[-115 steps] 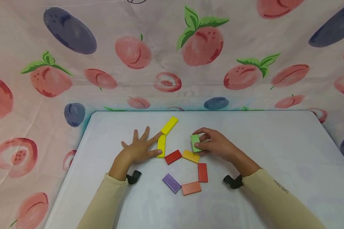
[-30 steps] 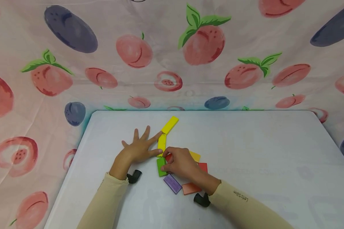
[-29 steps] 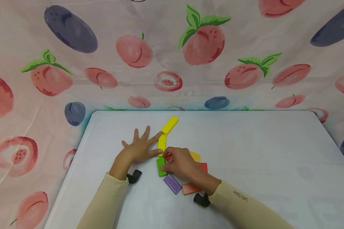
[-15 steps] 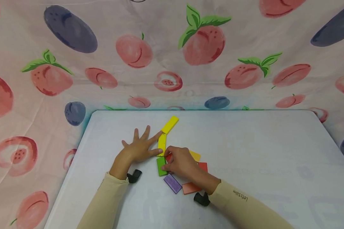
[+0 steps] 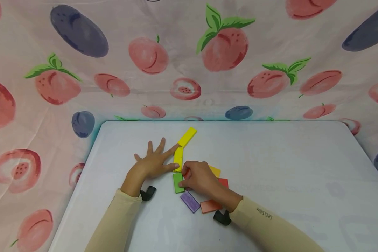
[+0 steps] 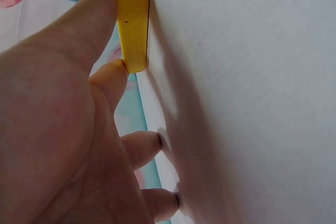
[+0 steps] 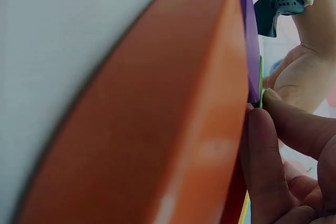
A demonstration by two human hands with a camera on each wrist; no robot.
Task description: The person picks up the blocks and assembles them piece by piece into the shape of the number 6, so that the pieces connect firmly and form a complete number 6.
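Observation:
In the head view my left hand (image 5: 152, 164) lies with fingers spread, its thumb and index finger touching a yellow block (image 5: 178, 159). The left wrist view shows that thumb and index finger against the yellow block's (image 6: 134, 24) side. A second yellow block (image 5: 187, 137) meets its far end. My right hand (image 5: 200, 180) has curled fingers at a green block (image 5: 177, 183), thumb on its right edge. The green block lies between the nearer yellow block and a purple block (image 5: 190, 201). In the right wrist view an orange block (image 7: 157, 103) hides much of the green one.
The salmon-orange block (image 5: 210, 206), a red block (image 5: 223, 183) and an amber block (image 5: 215, 171) continue the curve on the white table (image 5: 286, 168). Another red block (image 5: 187, 174) is mostly covered by my right hand. A fruit-printed cloth (image 5: 189, 63) hangs behind.
Over the longer span, my right hand has carried the green block left and nearer, down between the yellow and purple blocks. Lately its fingers have shifted only slightly; my left hand has stayed put.

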